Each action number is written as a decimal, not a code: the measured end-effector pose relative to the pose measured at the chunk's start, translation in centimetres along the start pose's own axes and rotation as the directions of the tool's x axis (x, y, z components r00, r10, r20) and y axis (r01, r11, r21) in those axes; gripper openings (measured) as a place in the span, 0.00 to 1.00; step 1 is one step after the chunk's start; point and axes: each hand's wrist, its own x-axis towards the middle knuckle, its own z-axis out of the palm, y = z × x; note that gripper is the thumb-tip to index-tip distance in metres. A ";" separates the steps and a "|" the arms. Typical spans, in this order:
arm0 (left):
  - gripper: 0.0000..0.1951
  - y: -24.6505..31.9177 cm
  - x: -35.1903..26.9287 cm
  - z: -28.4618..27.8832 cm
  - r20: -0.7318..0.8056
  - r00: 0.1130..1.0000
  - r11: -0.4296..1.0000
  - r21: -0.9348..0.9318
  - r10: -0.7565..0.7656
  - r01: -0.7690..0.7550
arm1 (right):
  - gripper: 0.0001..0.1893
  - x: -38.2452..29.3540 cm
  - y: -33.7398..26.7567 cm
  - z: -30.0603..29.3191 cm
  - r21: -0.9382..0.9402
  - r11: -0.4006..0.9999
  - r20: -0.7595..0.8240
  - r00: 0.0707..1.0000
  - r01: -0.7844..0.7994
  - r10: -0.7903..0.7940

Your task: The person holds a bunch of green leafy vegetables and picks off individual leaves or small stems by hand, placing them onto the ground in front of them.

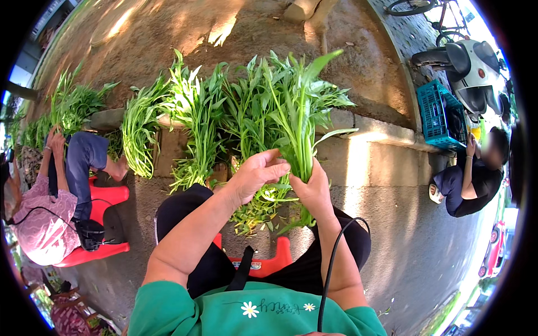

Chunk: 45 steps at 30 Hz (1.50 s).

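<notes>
My right hand is closed around a bunch of long-stemmed leafy greens, held upright before me. Beside it on the left, my left hand has its thumb and forefinger brought near each other at the bunch's leaves; whether a leaf is between them cannot be told. Several piles of similar greens lie in a row ahead, partly over the kerb, with a separate bundle further left. Cut stems and yellowed leaf scraps lie on the ground between my knees.
A person in a pink patterned top sits at left on a red plastic stool, handling greens. At right, another person in black crouches near a teal plastic crate and a parked scooter. A stone kerb borders bare soil.
</notes>
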 end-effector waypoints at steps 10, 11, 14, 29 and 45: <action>0.10 -4.1 3.1 1.2 -0.293 0.955 0.923 -0.354 0.042 -0.150 | 0.24 -1.0 0.6 2.4 -0.639 0.759 0.238 0.971 0.129 0.035; 0.09 -4.7 3.3 0.8 -0.324 0.946 0.930 -0.336 0.031 -0.146 | 0.24 -1.1 0.6 2.5 -0.617 0.772 0.268 0.963 0.157 0.018; 0.07 -4.6 3.6 0.2 -0.305 0.952 0.897 -0.428 -0.029 -0.109 | 0.29 -1.3 0.6 2.4 -0.548 0.814 0.336 0.942 0.194 0.002; 0.21 2.7 2.9 -7.4 0.077 0.980 0.865 -0.487 0.183 -0.123 | 0.14 -0.3 -0.3 -1.9 0.508 0.861 -0.011 1.000 0.031 -0.029; 0.29 1.7 3.1 -2.1 0.539 0.789 0.742 -0.649 0.293 0.168 | 0.28 -0.3 -0.9 -0.8 0.550 0.819 0.246 0.969 -0.165 0.030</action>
